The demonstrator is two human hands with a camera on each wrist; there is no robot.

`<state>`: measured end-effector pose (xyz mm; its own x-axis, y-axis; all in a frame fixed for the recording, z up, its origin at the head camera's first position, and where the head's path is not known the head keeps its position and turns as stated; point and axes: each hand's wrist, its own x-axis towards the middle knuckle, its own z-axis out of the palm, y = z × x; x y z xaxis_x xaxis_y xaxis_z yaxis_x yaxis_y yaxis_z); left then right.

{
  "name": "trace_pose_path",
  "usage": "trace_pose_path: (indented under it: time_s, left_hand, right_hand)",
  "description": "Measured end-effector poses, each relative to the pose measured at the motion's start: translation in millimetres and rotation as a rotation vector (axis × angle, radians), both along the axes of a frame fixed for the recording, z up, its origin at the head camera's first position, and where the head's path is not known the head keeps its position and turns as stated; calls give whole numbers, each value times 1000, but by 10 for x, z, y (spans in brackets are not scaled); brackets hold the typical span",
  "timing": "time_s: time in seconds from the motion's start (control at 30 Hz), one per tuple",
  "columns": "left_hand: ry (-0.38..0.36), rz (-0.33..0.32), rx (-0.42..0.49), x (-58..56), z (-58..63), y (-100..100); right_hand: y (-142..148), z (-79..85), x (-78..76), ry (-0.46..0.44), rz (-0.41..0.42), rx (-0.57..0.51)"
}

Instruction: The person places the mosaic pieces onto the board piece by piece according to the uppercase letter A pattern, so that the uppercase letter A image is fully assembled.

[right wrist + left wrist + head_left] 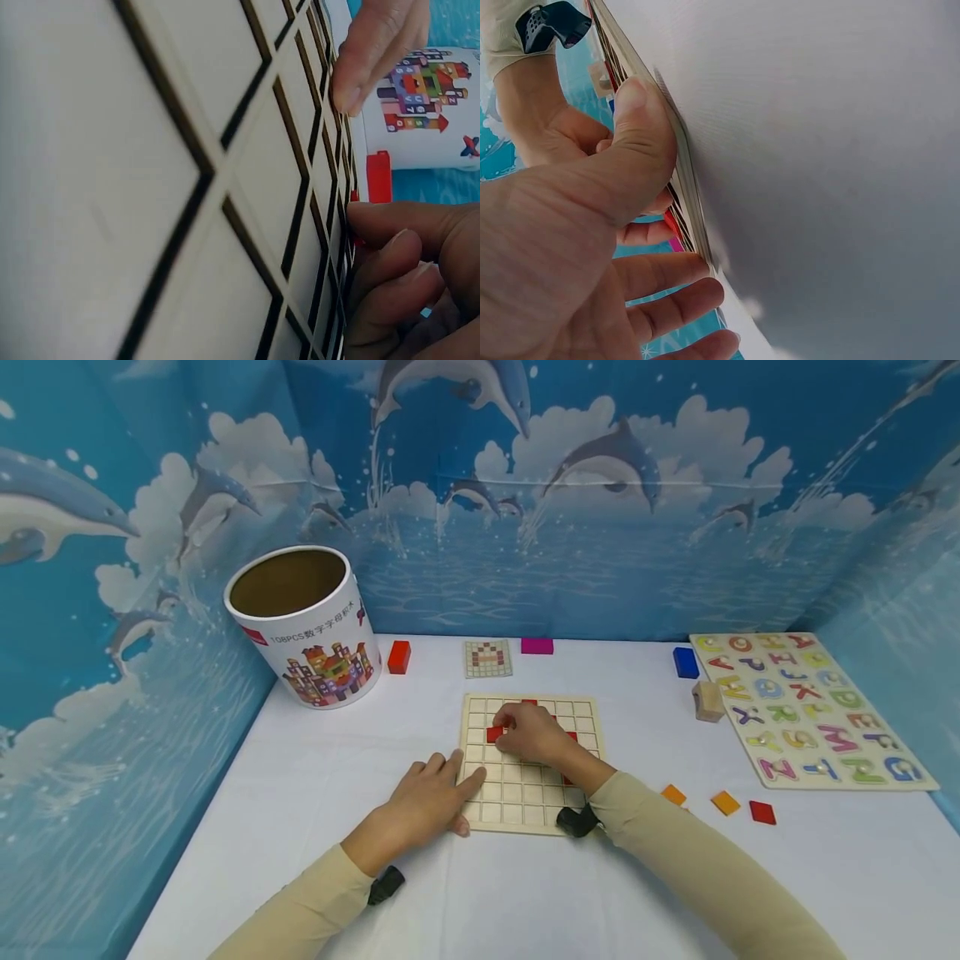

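Observation:
A wooden grid board (pixel 525 814) lies on the white table, with several red tiles (pixel 572 737) set in its squares. Over its upper half, my right hand (pixel 531 735) pinches a red tile (pixel 494 734) between thumb and curled index finger, right at the grid's surface. At the board's left edge rests my left hand (pixel 423 793), its thumb on the border and its fingers spread along the side. The left wrist view shows that thumb (pixel 641 127) lying across the edge. My right hand and forearm cover part of the board.
Behind the board lie a small pattern card (pixel 487 658), a magenta block (pixel 537 647) and a red block (pixel 399 657). A large white bucket (pixel 322 647) stands back left. To the right are an alphabet board (pixel 813 710), a blue block (pixel 686 662), a wooden block (pixel 707 702) and loose tiles (pixel 725 802).

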<state>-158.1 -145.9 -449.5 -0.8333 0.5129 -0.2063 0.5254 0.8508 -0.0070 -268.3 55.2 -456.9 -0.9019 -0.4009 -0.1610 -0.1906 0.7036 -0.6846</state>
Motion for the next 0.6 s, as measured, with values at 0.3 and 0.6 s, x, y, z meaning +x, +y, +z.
trace_pose_path:
  time_s: [0.3,0.6]
  left_hand:
    - [12,-17,12,3,8,9]
    - [0,-4,16,18,23,-6]
  right_hand:
    - [143,104,72,-1,-17,-10]
    - [983,223,372,-69,-159,-76]
